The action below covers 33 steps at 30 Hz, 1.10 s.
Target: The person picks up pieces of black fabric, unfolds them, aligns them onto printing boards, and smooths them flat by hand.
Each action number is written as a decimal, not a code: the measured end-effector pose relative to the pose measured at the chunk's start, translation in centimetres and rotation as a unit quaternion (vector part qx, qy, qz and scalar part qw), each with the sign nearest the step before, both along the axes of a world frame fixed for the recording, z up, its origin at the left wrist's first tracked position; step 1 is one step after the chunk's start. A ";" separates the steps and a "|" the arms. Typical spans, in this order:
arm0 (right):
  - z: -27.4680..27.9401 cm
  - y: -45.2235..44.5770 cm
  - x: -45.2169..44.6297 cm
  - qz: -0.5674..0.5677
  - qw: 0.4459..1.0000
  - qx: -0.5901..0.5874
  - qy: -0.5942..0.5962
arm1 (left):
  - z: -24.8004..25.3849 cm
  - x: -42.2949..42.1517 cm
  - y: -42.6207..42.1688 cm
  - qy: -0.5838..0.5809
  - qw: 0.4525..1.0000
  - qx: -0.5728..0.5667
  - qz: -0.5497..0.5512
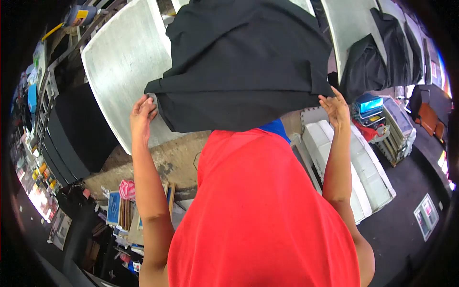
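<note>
A broad piece of black cloth [248, 52] lies in front of me over a pale board, with a folded band along its near edge. At the band's left end, my left hand [142, 111] has its fingers curled together at the cloth's corner. My right hand [336, 110] pinches the opposite corner between thumb and fingers. The near edge hangs between both hands, just beyond my red shirt [263, 205]. Whatever lies directly beneath the cloth is mostly hidden.
A pale metal board [126, 62] extends at left, and another board [351, 31] at right has dark cloth [366, 69] draped beside it. Black panels [79, 129] stand far left. White boxes [334, 158] sit below my right hand; framed screens [119, 208] are stacked lower left.
</note>
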State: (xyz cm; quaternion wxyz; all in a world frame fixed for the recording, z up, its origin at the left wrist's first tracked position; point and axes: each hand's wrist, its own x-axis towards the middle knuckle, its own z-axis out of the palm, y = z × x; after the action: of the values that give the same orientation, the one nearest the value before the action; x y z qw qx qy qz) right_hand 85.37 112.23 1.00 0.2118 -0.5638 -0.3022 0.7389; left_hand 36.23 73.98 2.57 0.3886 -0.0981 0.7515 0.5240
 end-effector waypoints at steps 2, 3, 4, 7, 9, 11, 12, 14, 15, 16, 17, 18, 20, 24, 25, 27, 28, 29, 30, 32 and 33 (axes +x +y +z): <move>0.3 0.0 -0.2 0.011 0.999 0.007 -0.046 | -0.3 0.2 0.2 0.037 0.997 -0.033 -0.062; 0.5 0.3 -0.4 0.028 0.994 0.012 -0.103 | -0.6 0.4 0.3 0.038 0.997 -0.039 -0.060; 0.7 0.4 -0.8 0.046 0.986 0.017 -0.157 | -1.0 0.5 0.6 0.095 0.987 -0.069 -0.108; 1.4 1.1 -0.5 0.066 0.976 0.027 -0.206 | -1.1 0.1 1.4 0.163 0.972 -0.080 -0.150; 1.8 2.5 0.8 0.081 0.969 0.089 -0.214 | -0.7 -0.7 1.9 0.115 0.988 -0.024 -0.105; 2.3 4.1 2.6 0.047 0.974 0.157 -0.157 | 1.0 -1.3 2.7 0.047 0.996 0.075 -0.026; 4.1 3.8 0.9 -0.020 0.964 0.202 -0.172 | 2.0 -1.3 3.3 -0.025 0.984 0.166 0.050; 7.0 3.2 -1.5 -0.007 0.945 0.255 -0.204 | 2.6 -0.9 3.9 -0.019 0.985 0.164 0.040; 6.4 3.4 -0.6 -0.010 0.944 0.260 -0.201 | 2.0 -0.2 3.9 0.055 0.996 0.038 -0.051; 4.9 3.5 0.9 -0.001 0.969 0.208 -0.136 | 1.0 0.3 3.6 0.128 0.978 -0.091 -0.137; 4.0 3.4 1.7 0.008 0.986 0.153 -0.069 | -1.3 0.5 2.7 0.255 0.935 -0.138 -0.206; 4.5 2.7 0.9 0.023 0.979 0.147 -0.137 | -1.9 0.3 2.5 0.259 0.934 -0.134 -0.205; 5.6 1.2 -0.5 0.055 0.969 0.130 -0.202 | -2.9 -0.3 2.5 0.235 0.896 -0.203 -0.318; 9.2 1.9 -0.2 0.083 0.966 0.149 -0.194 | -2.2 -1.3 1.7 0.179 0.950 -0.102 -0.233; 9.8 3.0 0.3 0.071 0.968 0.194 -0.143 | 0.0 -1.9 2.0 0.083 0.977 -0.087 -0.175; 13.3 5.0 0.0 0.007 0.965 0.261 -0.027 | 6.0 -2.4 3.4 0.004 0.985 0.113 -0.130; 14.5 6.7 1.6 0.006 0.942 0.331 0.045 | 7.8 -3.6 3.3 0.026 0.971 0.195 -0.135; 17.8 6.2 0.1 0.008 0.938 0.311 0.151 | 10.2 -3.9 3.9 0.036 0.963 0.259 -0.068; 20.7 5.5 -1.2 0.012 0.923 0.287 0.257 | 16.4 -1.1 7.2 0.043 0.958 0.283 -0.005; 20.1 6.3 -0.4 0.053 0.936 0.257 0.235 | 19.5 -0.5 8.0 0.094 0.950 0.297 -0.030; 19.7 5.5 -0.9 0.083 0.937 0.295 0.170 | 17.4 -3.0 5.7 0.087 0.939 0.315 -0.107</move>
State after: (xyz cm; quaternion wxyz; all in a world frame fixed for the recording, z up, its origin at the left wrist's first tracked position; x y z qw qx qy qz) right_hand 84.52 117.75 20.70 0.3543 -0.3151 -0.5116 0.7166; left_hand 33.23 79.67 20.00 0.3864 0.1568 0.5848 0.6958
